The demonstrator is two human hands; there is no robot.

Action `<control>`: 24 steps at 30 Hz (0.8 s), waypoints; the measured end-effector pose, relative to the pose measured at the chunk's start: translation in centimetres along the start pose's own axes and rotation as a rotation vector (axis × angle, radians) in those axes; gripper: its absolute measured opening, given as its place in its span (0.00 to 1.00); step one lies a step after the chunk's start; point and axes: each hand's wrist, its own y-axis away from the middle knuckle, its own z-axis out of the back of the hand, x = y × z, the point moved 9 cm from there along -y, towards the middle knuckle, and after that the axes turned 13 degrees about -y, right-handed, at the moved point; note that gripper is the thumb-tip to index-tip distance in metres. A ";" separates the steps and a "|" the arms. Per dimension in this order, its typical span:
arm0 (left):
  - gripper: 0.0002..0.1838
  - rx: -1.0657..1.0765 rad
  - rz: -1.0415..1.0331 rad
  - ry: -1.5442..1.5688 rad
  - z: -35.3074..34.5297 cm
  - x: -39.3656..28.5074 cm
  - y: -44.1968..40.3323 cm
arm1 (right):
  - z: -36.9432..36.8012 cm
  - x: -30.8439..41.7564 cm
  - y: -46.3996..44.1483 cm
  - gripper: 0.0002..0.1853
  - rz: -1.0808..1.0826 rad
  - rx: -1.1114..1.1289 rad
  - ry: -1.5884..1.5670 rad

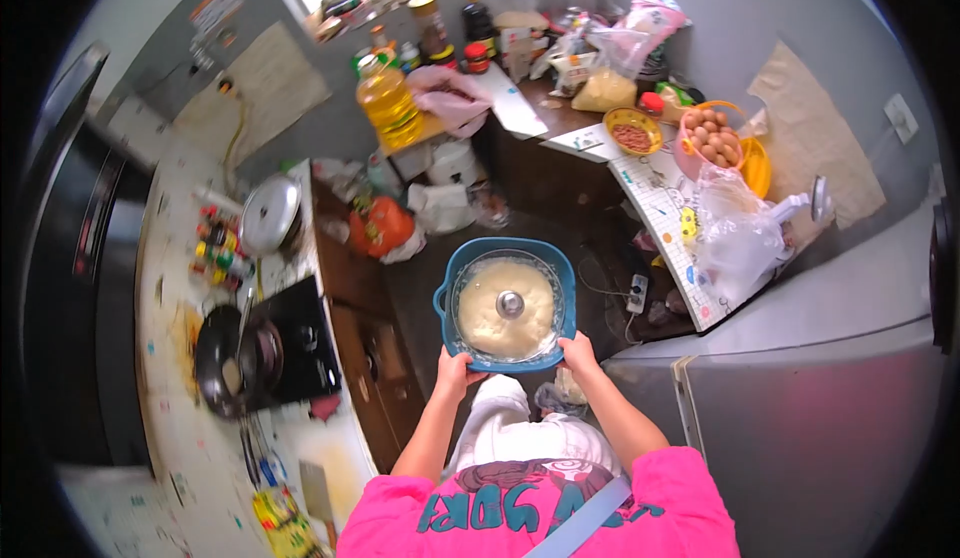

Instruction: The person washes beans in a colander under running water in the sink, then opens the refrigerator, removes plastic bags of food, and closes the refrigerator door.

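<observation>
Grey walls (740, 28) and a dark floor (415, 293) frame a crowded kitchen. At the left of the frame, a white counter (165, 268) carries a cluster of small seasoning bottles (220, 248), some with green caps. Just below them in the frame, a dark wok (215, 343) sits by the black stove (305, 343), with a long-handled utensil resting in it. A round pot (272, 213) stands above the stove, its metal lid on, so its contents are hidden.

Toward the upper middle, a big clear bottle (390, 108) holds yellow oil, and an open pink bag (455, 98) beside it shows dark reddish contents.

At the centre, a blue basin (515, 365) holds a broad mass of pale dough (485, 323), covered by a clear lid with a metal knob (510, 304). The left hand (455, 370) is clamped on the basin's near left corner; the right hand (577, 353) grips its near right corner. Fingers under the basin are mostly hidden.

At the upper right, a yellow bowl (640, 152) contains small reddish pieces, and next to it a pink basket (690, 165) is heaped with brown eggs (712, 138). Below the basket lies a crumpled clear plastic bag (735, 233).
</observation>
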 end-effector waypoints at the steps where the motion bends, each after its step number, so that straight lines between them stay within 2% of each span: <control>1: 0.27 0.023 0.018 -0.035 -0.1 -0.5 -1.9 | -0.4 0.6 -1.0 0.08 0.041 -0.021 -0.048; 6: 0.26 0.181 0.073 -0.203 -2.5 -7.2 -7.6 | -2.0 2.8 -3.9 0.10 0.029 -0.143 -0.116; 10: 0.21 0.297 0.080 -0.346 -4.8 -11.6 -11.3 | -2.6 5.0 -5.1 0.12 0.071 -0.259 -0.188; 11: 0.19 0.284 0.026 -0.348 -5.2 -12.4 -12.2 | -2.5 4.4 -5.3 0.12 0.067 -0.267 -0.211; 12: 0.21 0.348 0.032 -0.357 -6.1 -12.7 -13.1 | -2.3 5.0 -6.3 0.12 0.084 -0.265 -0.230; 18: 0.22 0.413 0.100 -0.354 -10.1 -14.7 -15.7 | -0.3 8.4 -8.7 0.10 0.128 -0.345 -0.277; 24: 0.23 0.413 0.149 -0.391 -14.5 -16.0 -20.4 | 2.0 10.6 -12.9 0.11 0.094 -0.390 -0.194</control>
